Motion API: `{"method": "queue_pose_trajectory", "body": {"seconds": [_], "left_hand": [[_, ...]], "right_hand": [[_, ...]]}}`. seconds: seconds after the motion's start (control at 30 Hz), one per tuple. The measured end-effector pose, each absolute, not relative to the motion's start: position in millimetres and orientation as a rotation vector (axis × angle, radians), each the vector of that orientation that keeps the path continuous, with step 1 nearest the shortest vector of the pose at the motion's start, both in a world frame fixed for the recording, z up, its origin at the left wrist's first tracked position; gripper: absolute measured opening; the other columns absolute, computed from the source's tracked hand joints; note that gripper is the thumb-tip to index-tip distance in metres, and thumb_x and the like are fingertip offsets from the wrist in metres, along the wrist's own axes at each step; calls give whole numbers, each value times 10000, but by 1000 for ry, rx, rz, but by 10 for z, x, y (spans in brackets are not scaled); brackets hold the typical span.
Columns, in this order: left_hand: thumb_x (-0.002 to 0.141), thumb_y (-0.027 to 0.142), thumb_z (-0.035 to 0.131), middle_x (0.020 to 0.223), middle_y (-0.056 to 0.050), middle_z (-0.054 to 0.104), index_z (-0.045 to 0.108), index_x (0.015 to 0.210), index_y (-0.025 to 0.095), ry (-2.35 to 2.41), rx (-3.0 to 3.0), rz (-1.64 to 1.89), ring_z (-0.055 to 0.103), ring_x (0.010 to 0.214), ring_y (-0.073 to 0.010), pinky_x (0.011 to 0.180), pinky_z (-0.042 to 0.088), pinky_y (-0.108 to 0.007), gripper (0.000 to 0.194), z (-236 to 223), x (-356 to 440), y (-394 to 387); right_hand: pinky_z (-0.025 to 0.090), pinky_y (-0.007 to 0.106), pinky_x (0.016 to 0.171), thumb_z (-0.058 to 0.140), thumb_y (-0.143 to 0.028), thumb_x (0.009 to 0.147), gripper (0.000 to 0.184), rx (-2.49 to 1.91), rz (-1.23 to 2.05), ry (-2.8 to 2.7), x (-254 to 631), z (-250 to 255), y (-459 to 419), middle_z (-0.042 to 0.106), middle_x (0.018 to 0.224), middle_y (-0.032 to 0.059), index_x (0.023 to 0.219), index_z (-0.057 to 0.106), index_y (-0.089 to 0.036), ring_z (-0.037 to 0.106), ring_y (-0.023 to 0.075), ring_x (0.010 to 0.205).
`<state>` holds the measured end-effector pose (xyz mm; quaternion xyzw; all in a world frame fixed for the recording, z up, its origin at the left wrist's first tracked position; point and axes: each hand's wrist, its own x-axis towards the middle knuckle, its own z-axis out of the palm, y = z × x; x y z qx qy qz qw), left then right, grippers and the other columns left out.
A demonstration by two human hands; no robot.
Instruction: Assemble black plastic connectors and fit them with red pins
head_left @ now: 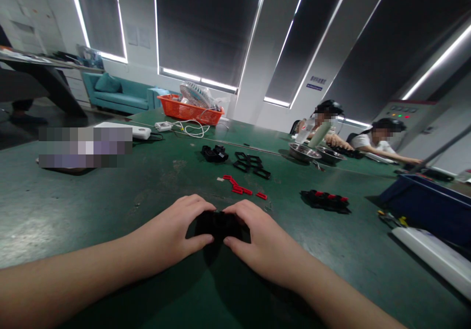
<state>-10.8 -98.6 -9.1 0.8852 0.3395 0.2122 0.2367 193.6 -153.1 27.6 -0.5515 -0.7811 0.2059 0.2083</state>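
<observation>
A small black plastic part [220, 225] is between my two hands, low over the green tabletop [154, 182]. My left hand [186, 228] grips its left side with thumb and fingers. On the other side my right hand [253, 233] holds it the same way. Its detail is lost in shadow. Just beyond my hands lie several thin red plastic pieces [237, 188]. Farther off are several flat black frames [253, 162] and a cluster of black parts [214, 153]. To the right sits a group of black parts with red pieces on them [326, 200].
An orange basket [191, 111] holding a fan stands at the back, with a white cable and power strip [164, 126] beside it. Metal bowls [303, 152] are at the back right, near two people. A dark blue bin [430, 204] and a white case [434, 255] are at right.
</observation>
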Motion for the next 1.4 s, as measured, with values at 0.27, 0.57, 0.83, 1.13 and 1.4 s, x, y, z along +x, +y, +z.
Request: {"method": "queue_pose_trajectory", "body": {"seconds": [0.27, 0.57, 0.83, 1.13, 1.4], "left_hand": [[791, 183, 660, 1150, -81, 626, 621, 1139, 197, 934, 2428, 582, 557, 1112, -259, 1006, 435, -430, 350, -88, -102, -976], [807, 195, 659, 1155, -71, 624, 663, 1146, 225, 962, 2393, 517, 561, 1115, -271, 1012, 435, -444, 340, -57, -92, -955], [805, 179, 640, 1103, -41, 630, 685, 1100, 259, 940, 2392, 514, 567, 1077, -254, 987, 448, -421, 309, -47, -93, -941], [807, 150, 630, 1071, -31, 627, 689, 1089, 262, 904, 2398, 532, 568, 1054, -240, 965, 443, -388, 309, -54, -91, -933], [807, 146, 642, 1069, -37, 617, 696, 1081, 248, 914, 2372, 504, 564, 1062, -250, 966, 437, -399, 297, -35, -86, -927]], "right_hand": [[450, 341, 932, 739, -147, 736, 429, -1509, 578, -2198, 1956, 277, -1502, 666, 1100, 77, 1157, 657, -157, 596, 217, 1045], [459, 326, 882, 737, -110, 751, 337, -1542, 598, -2187, 1952, 299, -1484, 672, 1037, 70, 1082, 703, -160, 606, 201, 969], [456, 316, 876, 749, -106, 748, 333, -1538, 603, -2183, 1939, 304, -1475, 682, 1031, 59, 1071, 712, -175, 609, 196, 963], [458, 315, 870, 747, -97, 745, 323, -1531, 595, -2177, 1936, 302, -1484, 685, 1020, 61, 1059, 717, -165, 612, 193, 949], [458, 323, 879, 752, -105, 744, 321, -1546, 595, -2175, 1935, 307, -1483, 685, 1029, 63, 1055, 713, -172, 613, 201, 962]]}}
